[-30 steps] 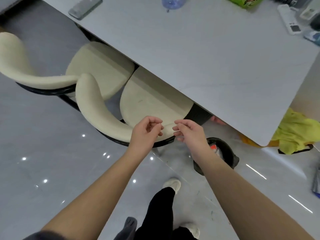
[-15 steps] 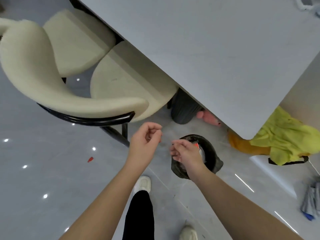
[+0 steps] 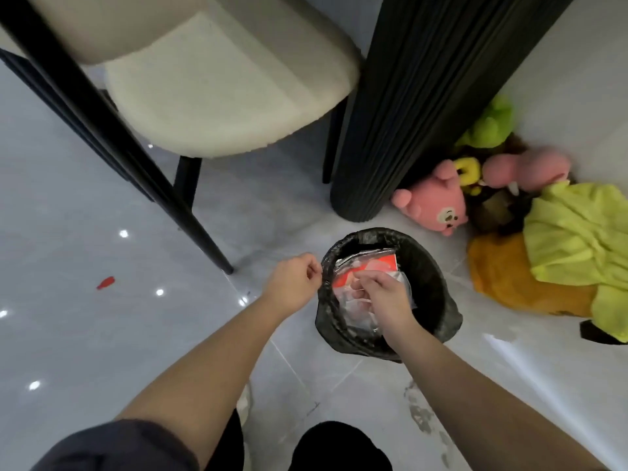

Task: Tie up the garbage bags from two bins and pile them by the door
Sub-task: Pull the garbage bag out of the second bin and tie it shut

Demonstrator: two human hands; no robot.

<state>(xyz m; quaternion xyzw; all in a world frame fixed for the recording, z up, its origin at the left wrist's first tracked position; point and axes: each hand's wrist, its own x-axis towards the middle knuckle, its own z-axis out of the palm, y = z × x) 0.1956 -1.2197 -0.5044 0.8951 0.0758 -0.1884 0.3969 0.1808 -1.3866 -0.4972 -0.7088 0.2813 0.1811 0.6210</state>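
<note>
A small round bin lined with a black plastic garbage bag (image 3: pixel 431 277) is seen on the pale tiled floor (image 3: pixel 102 334), just right of centre. Clear and red-and-white plastic wrappers (image 3: pixel 368 263) are held inside it. The left hand (image 3: pixel 294 282) is set against the bag's rim at 9 o'clock, fingers curled; whether the film is pinched cannot be told. The right hand (image 3: pixel 384 294) is lowered over the wrappers with fingertips curled among them, a grip likewise not discernible. A ribbed black table pedestal (image 3: pixel 407 113) is placed at the bin's 12 o'clock, a cream upholstered chair (image 3: pixel 221 79) at 11, pink plush toys (image 3: pixel 438 202) at 2, a yellow-green cloth (image 3: pixel 577 239) at 3.
</note>
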